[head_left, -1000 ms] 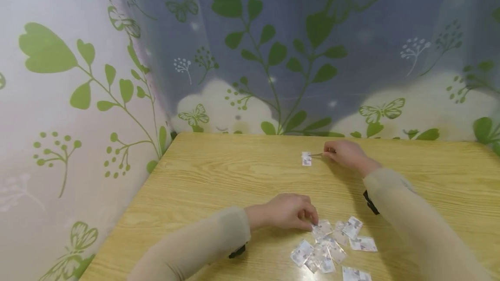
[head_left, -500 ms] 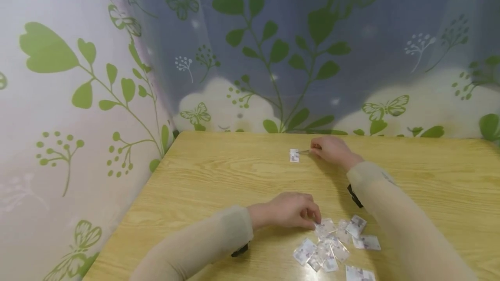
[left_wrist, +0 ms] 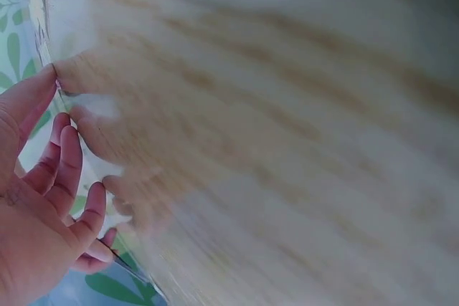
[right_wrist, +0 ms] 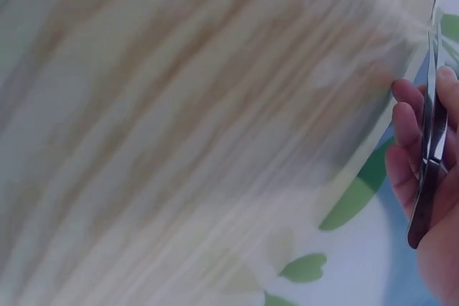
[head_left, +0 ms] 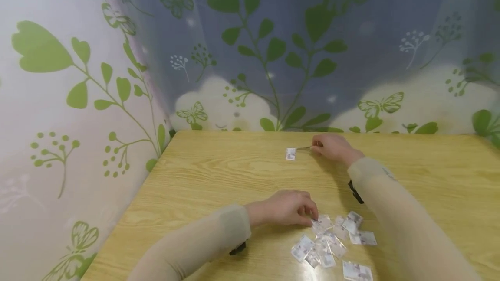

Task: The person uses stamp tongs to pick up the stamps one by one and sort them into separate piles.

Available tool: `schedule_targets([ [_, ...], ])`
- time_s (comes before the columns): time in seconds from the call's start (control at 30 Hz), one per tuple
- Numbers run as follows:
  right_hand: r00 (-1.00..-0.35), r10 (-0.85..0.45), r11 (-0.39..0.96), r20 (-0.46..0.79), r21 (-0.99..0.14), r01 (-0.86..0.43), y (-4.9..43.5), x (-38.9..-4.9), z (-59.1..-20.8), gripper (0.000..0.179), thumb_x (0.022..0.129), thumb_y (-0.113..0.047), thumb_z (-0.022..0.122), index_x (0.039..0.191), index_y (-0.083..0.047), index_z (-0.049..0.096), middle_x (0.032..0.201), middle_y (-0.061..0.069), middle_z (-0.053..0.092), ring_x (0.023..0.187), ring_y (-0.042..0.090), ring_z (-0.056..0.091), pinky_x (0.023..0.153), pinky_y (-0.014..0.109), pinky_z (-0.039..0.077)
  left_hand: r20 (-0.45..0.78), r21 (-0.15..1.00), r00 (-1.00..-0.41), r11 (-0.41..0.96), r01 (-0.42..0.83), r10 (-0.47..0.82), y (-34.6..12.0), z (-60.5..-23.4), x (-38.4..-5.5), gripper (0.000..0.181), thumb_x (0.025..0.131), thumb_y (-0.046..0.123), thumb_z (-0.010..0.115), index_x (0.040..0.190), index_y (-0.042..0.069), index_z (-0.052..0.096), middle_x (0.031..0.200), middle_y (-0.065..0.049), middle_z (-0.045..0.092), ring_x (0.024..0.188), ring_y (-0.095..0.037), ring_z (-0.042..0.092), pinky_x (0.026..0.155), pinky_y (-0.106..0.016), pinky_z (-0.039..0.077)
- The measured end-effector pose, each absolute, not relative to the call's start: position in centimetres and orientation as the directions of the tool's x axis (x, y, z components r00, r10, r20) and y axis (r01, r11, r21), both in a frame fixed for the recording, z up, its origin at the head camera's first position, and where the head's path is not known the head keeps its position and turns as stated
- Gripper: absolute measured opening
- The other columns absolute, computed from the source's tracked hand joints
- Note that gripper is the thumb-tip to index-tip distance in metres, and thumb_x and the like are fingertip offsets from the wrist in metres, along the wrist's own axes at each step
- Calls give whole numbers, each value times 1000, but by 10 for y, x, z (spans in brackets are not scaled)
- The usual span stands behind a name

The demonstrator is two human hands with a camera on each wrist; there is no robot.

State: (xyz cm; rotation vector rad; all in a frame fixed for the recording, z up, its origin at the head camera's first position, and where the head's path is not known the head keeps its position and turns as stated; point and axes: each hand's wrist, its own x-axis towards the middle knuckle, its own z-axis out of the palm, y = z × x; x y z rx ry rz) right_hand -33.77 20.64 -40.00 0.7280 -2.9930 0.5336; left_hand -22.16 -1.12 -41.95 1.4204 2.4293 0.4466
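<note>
My right hand (head_left: 333, 146) holds a pair of metal tweezers (right_wrist: 432, 116) over the far part of the table, with the tips pointing left. By those tips lies a small white printed packet (head_left: 291, 154), flat on the wood; the tips are at its right edge, and I cannot tell whether they touch it. Nearer to me, my left hand (head_left: 289, 208) rests on the table with loosely bent fingers. Its fingertips are at the left edge of a loose pile of small clear printed packets (head_left: 323, 246). In the left wrist view, nothing shows between the left fingers (left_wrist: 68, 170).
One packet (head_left: 357, 271) lies apart from the pile near the front, and another (head_left: 363, 237) at its right side. The wood-grain table (head_left: 195, 177) ends at a patterned cloth (head_left: 250, 55) behind and to the left.
My right hand has moved left with the tweezers, and the packet at their tips has shifted left too. The tips overlapped it earlier and are now at its edge. The left hand stays put.
</note>
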Motion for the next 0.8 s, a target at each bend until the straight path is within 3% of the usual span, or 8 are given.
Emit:
schedule_targets([
  [0.2, -894, -435, 833, 110, -328, -445, 229, -331, -390, 13, 97, -18, 61, 95, -7, 66, 77, 0, 63, 71, 17, 59, 66, 42, 48, -81, 389, -486, 476, 789, 870, -10, -417, -222, 17, 89, 27, 72, 105, 23, 71, 91, 13, 57, 78, 3, 51, 70, -13, 40],
  [0.37, -882, -450, 800, 139, -377, -467, 254, -309, -386, 13, 97, -18, 61, 97, -6, 66, 75, -2, 62, 69, 14, 58, 63, 39, 47, -76, 402, -497, 482, 778, 864, -9, -415, -223, 17, 88, 27, 72, 105, 23, 71, 91, 14, 56, 78, 3, 51, 71, -14, 41],
  [0.8, -859, -494, 745, 132, -445, -497, 284, -204, -398, 10, 96, -26, 62, 101, -18, 64, 82, -11, 64, 70, 1, 58, 59, 29, 47, -82, 423, -497, 482, 768, 864, -9, -418, -218, 16, 87, 26, 74, 102, 24, 71, 89, 13, 56, 78, 1, 50, 70, -15, 40],
])
